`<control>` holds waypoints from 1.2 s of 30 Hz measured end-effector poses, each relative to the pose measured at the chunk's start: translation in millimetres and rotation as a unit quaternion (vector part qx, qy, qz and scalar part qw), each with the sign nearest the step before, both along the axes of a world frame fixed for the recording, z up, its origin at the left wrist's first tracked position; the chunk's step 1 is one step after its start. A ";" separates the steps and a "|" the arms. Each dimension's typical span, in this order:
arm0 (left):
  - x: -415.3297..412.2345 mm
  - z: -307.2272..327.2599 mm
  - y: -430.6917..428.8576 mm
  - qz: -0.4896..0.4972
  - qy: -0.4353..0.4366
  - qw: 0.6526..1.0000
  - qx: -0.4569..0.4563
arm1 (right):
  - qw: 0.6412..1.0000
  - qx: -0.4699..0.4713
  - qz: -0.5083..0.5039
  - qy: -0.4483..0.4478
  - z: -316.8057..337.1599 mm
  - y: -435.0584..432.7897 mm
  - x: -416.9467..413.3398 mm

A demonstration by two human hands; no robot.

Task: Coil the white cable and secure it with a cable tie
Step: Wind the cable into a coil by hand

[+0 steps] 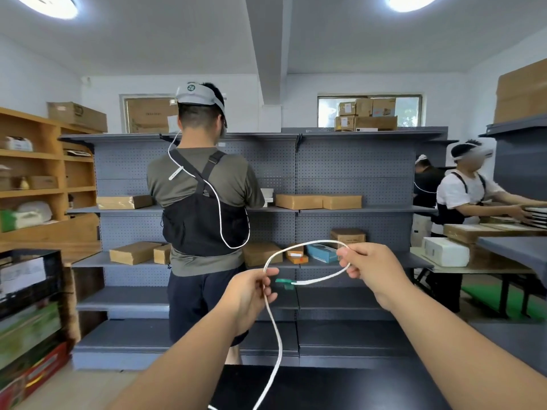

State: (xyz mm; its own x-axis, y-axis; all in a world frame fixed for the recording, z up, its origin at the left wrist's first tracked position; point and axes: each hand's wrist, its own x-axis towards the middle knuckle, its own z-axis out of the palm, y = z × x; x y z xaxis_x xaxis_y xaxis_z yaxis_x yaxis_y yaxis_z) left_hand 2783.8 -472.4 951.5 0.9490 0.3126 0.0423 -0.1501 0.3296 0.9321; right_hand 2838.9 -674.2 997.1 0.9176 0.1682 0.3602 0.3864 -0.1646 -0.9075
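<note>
A white cable (299,247) is held up in the air in front of me, bent into one loop between both hands. My left hand (250,294) pinches the cable at the loop's left side, and the rest of it hangs down past my wrist to the dark table (340,389). My right hand (373,267) grips the loop's right end. The cable's short end points left and carries a green plug (284,282). No cable tie is visible.
A person with a black vest (204,220) stands close ahead with their back to me at grey pegboard shelves (340,179) holding cardboard boxes. Two more people work at a table (479,261) on the right. Wooden shelves (35,184) and crates (29,321) stand left.
</note>
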 end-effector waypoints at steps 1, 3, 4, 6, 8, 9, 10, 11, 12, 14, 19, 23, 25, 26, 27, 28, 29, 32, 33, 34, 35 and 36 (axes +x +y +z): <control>2.7 0.8 -4.9 0.001 -0.013 1.000 -0.005 | 1.000 0.019 0.001 0.010 -0.6 -3.2 4.3; 8.5 0.2 -12.9 0.010 -0.034 0.999 0.006 | 0.998 0.055 0.002 0.030 -1.5 -7.3 11.8; 11.1 -0.2 -16.7 0.015 -0.043 0.999 0.013 | 0.996 0.072 0.003 0.042 -1.9 -8.6 15.1; 15.1 -0.2 -23.1 0.029 -0.061 0.998 0.014 | 0.992 0.107 0.009 0.069 -3.1 -10.7 21.0; 18.9 0.0 -27.4 0.044 -0.076 0.996 0.005 | 0.985 0.139 0.020 0.097 -4.9 -12.4 25.4; 21.1 0.1 -29.2 0.050 -0.084 0.995 0.002 | 0.981 0.154 0.027 0.111 -6.6 -13.0 27.8; 23.2 0.3 -30.6 0.055 -0.090 0.994 -0.001 | 0.978 0.166 0.033 0.125 -8.2 -13.6 28.8; 25.0 0.5 -32.1 0.059 -0.094 0.994 -0.003 | 0.975 0.172 0.037 0.138 -10.9 -13.4 30.8; 26.8 0.6 -33.4 0.064 -0.098 0.993 -0.007 | 0.972 0.175 0.040 0.150 -13.6 -13.3 31.8; 28.1 1.6 -37.0 0.074 -0.100 0.992 -0.007 | 0.967 0.177 0.047 0.175 -19.6 -13.3 33.9; 25.9 6.1 -49.8 0.088 -0.093 0.992 0.006 | 0.952 0.196 0.073 0.224 -32.4 -12.1 31.1; 25.3 6.4 -52.9 0.097 -0.105 0.990 -0.005 | 0.935 0.223 0.104 0.254 -38.7 -6.7 24.7; 24.9 8.2 -51.3 0.104 -0.109 0.988 -0.016 | 0.933 0.218 0.111 0.263 -42.1 -3.0 22.1; 25.1 9.4 -49.7 0.108 -0.109 0.988 -0.018 | 0.934 0.208 0.117 0.265 -43.3 -1.2 20.5; 25.4 11.1 -47.5 0.112 -0.110 0.987 -0.019 | 0.938 0.189 0.124 0.264 -44.3 0.3 19.9; 26.0 13.0 -44.2 0.116 -0.112 0.987 -0.015 | 0.943 0.160 0.133 0.261 -44.5 2.2 19.1; 26.0 15.0 -40.0 0.119 -0.113 0.986 -0.007 | 0.950 0.121 0.140 0.253 -44.1 4.0 18.7; 25.6 20.9 -22.8 0.113 -0.109 0.986 0.051 | 0.976 -0.035 0.123 0.174 -38.1 9.1 18.8; 24.6 22.8 -17.0 0.105 -0.106 0.986 0.074 | 0.982 -0.079 0.107 0.131 -34.0 11.0 18.5; 23.6 24.8 -11.5 0.096 -0.099 0.986 0.096 | 0.986 -0.107 0.095 0.088 -29.3 13.8 17.9; 21.9 27.1 -7.0 0.084 -0.092 0.985 0.121 | 0.988 -0.120 0.089 0.046 -24.4 17.8 17.0; 20.2 29.5 -2.7 0.070 -0.087 0.982 0.150 | 0.988 -0.124 0.091 0.007 -19.8 22.6 15.1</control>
State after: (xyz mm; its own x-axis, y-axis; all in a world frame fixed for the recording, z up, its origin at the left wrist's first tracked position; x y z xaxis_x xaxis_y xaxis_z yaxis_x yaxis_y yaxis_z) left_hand 2803.9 -475.1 981.0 0.8675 0.3881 0.3110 -0.3409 0.0087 0.9400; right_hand 2854.0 -651.6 977.3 0.8691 0.4114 0.2748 0.4174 -0.3116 -0.8536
